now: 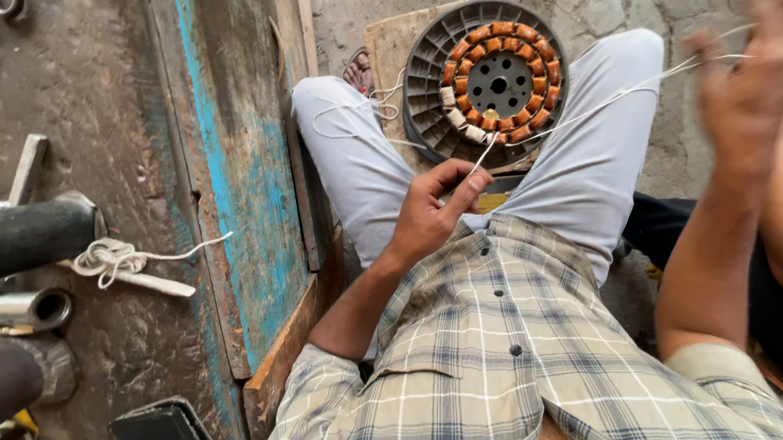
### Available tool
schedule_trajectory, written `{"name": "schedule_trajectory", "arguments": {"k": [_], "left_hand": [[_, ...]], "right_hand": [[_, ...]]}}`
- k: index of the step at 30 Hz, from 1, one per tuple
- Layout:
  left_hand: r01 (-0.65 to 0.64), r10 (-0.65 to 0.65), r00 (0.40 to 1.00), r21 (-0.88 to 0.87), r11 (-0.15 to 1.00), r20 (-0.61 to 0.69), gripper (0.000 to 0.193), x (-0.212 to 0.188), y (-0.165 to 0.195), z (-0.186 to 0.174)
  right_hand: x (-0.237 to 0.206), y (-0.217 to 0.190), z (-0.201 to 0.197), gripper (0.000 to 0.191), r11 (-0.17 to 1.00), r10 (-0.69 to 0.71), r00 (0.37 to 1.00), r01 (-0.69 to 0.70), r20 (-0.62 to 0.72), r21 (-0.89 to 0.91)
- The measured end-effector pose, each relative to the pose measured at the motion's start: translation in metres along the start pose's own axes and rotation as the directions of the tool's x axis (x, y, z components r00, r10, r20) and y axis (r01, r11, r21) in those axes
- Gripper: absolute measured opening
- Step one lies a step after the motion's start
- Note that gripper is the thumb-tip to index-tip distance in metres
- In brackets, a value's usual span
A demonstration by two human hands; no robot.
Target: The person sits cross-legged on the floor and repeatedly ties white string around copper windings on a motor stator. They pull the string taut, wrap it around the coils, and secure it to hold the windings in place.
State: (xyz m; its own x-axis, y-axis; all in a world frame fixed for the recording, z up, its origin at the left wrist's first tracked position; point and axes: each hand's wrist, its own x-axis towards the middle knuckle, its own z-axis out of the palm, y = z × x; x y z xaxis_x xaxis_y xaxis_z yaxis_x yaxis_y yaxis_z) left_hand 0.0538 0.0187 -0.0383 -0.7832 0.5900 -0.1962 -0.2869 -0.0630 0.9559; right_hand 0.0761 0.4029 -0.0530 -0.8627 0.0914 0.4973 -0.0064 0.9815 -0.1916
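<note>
Left hand (pixel 430 215) fingers pinch white string (pixel 587 107) close to the lap; the right hand (pixel 756 65) (blurred) is raised, closed on the same string, drawn taut. The string leads to a fan stator (pixel 492 77) with orange-brown coils, lying on a wooden board (pixel 387 43) between the knees.

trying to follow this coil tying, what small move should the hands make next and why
Probably draw the right hand a little further out to take up the thin white string. It already runs taut from that raised, blurred hand to the round motor stator with orange copper coils, while the left hand pinches the string near the lap, and loose loops lie over the left knee.
</note>
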Motion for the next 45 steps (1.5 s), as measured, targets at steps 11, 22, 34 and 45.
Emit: {"name": "schedule_trajectory", "arguments": {"k": [11,22,34,45], "left_hand": [[-0.009,0.009,1.0,-0.017,1.0,0.012,0.028,-0.004,-0.003,-0.004],[-0.017,0.017,1.0,-0.022,1.0,0.006,0.026,-0.005,0.001,-0.003],[0.001,-0.001,1.0,-0.005,1.0,0.002,0.027,-0.001,-0.001,-0.001],[-0.009,0.008,1.0,-0.055,0.998,-0.014,0.026,-0.004,-0.003,-0.004]], "right_hand": [[-0.016,-0.011,-0.008,0.026,0.645,0.554,0.828,-0.492,0.086,0.585],[-0.057,-0.064,0.028,0.017,0.739,-0.295,0.776,-0.185,0.558,0.648],[-0.033,-0.084,0.026,0.045,0.857,-0.187,0.755,-0.186,0.628,0.48],[-0.009,-0.011,0.001,0.051,0.997,0.077,0.99,-0.074,0.121,-0.031]]}}
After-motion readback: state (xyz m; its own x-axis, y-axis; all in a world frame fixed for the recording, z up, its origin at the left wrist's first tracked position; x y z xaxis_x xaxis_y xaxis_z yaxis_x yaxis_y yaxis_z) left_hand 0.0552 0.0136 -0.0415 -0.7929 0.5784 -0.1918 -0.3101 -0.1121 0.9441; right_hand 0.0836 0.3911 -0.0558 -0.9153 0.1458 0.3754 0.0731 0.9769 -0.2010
